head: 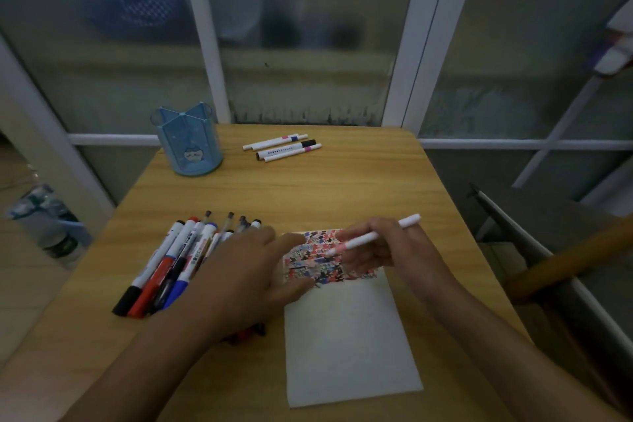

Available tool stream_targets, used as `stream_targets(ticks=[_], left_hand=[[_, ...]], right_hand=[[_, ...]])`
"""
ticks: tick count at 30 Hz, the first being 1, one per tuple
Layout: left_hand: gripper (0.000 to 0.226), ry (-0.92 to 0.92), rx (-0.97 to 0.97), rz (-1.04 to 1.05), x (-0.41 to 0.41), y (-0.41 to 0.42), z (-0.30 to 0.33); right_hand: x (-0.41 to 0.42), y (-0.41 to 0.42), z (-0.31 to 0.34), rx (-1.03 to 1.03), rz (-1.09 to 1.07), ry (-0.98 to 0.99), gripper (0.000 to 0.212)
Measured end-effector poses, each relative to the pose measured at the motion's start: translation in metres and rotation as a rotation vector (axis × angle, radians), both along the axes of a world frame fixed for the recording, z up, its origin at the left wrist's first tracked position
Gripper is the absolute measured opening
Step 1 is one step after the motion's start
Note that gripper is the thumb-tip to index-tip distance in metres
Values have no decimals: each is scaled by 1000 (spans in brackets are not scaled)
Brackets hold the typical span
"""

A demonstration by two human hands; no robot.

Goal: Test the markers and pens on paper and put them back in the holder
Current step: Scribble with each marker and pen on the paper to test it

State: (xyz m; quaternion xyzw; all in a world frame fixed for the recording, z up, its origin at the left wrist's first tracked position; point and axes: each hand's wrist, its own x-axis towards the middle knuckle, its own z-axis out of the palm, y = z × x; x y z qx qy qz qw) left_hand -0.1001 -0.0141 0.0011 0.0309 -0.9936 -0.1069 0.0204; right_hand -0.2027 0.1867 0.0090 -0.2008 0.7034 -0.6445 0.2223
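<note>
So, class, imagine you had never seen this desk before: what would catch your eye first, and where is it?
The paper near the front, its top end crammed with red, blue and black scribbles, where the right hand holds a white pen. Next, the markers heaped on the left, partly under the left hand. Last, the blue holder at the far left corner.

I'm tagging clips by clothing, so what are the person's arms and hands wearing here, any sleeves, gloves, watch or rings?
Nothing worn is visible. The left hand and right hand are bare, without gloves, and both forearms are uncovered up to the frame's bottom edge, with no sleeve showing. No watch, bracelet or ring can be made out, though the dim picture could hide a thin one.
</note>
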Motion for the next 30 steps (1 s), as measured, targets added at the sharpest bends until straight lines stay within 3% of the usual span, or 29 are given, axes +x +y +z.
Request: stream_targets(ticks=[3, 6, 8, 13, 20, 25, 30], left_hand=[[77, -79, -151, 19, 2, -4, -4], [82, -154, -214, 15, 4, 0, -2], [85, -193, -222, 18, 5, 3, 0], [89, -228, -210, 21, 5, 8, 0], [88, -236, -197, 20, 4, 9, 1], [88, -244, -205, 24, 3, 8, 1], [88, -252, -189, 26, 4, 8, 2]], right_hand=[[5, 5, -9, -3, -22, -28, 31], [13, 8, -21, 68, 7, 137, 10], [16, 10, -31, 143, -13, 254, 10], [17, 14, -47, 123, -94, 294, 14], [19, 9, -46, 214, -43, 442, 17], [17, 6, -51, 192, -40, 426, 16], [-1, 18, -39, 50, -273, 318, 13]])
